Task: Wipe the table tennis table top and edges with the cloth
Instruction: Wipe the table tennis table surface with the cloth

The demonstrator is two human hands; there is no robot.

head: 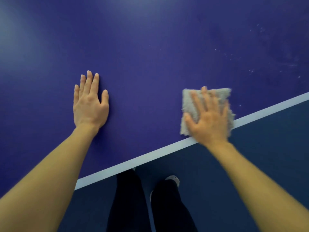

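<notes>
The left hand (pixel 89 104) lies flat on the purple-blue table top (pixel 150 47), well in from the near edge. Its palm is down and its fingers are straight, released and close together, grasping nothing, with the thumb a little apart. The bare forearm runs back toward the lower left corner of the view.

A white line (pixel 150 156) borders the table's near edge and runs slantwise, rising to the right. Below it, past the edge, stand the person's legs in dark trousers (pixel 128 203) on a dark blue floor (pixel 267 148), with a pale shoe (pixel 173 179) showing at the front of one.

Further right, the grey cloth (pixel 217 96) lies folded into a rough square on the table top, just beside the near edge, its lower part reaching the white line. The right hand (pixel 209 121) presses on it palm down, fingers straight and spread, not curled round the fabric. This hand is somewhat blurred.

Toward the table's far right, pale specks (pixel 250 71) are scattered over the surface beyond the cloth.
</notes>
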